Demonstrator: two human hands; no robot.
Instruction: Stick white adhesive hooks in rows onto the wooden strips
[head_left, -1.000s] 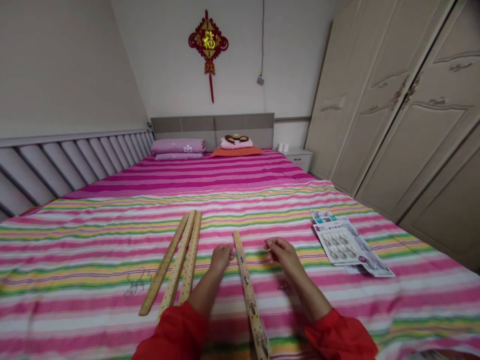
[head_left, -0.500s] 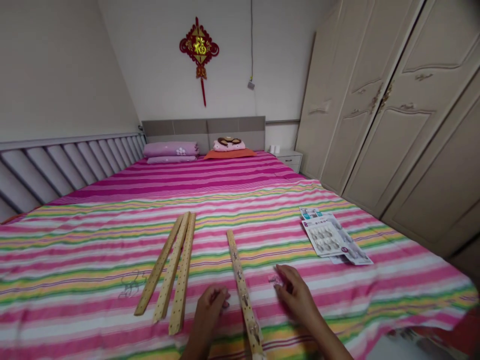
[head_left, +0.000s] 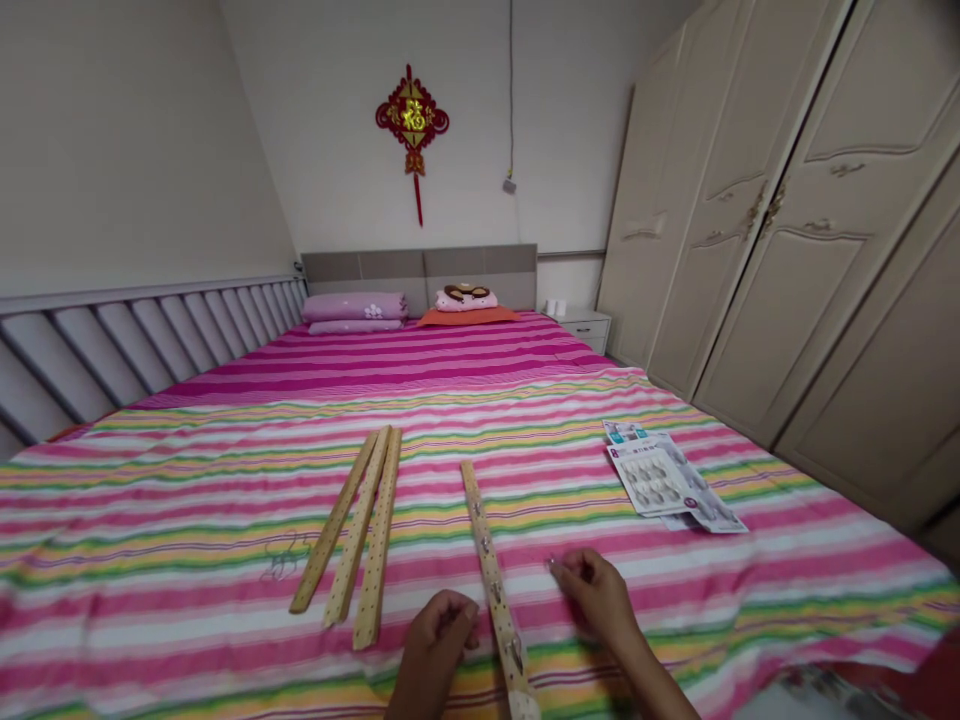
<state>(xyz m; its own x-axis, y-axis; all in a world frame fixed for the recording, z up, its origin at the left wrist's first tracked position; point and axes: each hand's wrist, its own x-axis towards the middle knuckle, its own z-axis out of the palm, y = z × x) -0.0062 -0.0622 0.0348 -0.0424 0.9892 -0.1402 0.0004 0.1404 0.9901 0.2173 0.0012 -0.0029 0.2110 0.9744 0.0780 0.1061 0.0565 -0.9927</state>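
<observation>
A long wooden strip with holes lies lengthwise between my hands, with several clear-backed metal hooks along it. Beside its right side, my right hand pinches a small clear hook between thumb and fingertips, low over the striped sheet. My left hand is close to the strip's left side, its fingers curled in against the thumb; whatever they may hold is hidden. Farther left, three more perforated wooden strips rest side by side, fanned apart at their near ends.
Packs of hooks lie overlapping on the right of the bed. A loose tangle of thin cord or wire is at the left. The striped sheet covers the bed, with a slatted rail on the left and a wardrobe on the right.
My right hand has closed its fingertips on the small clear hook that lay by it. My left hand has shifted slightly toward the strip. The view has tilted a little.
</observation>
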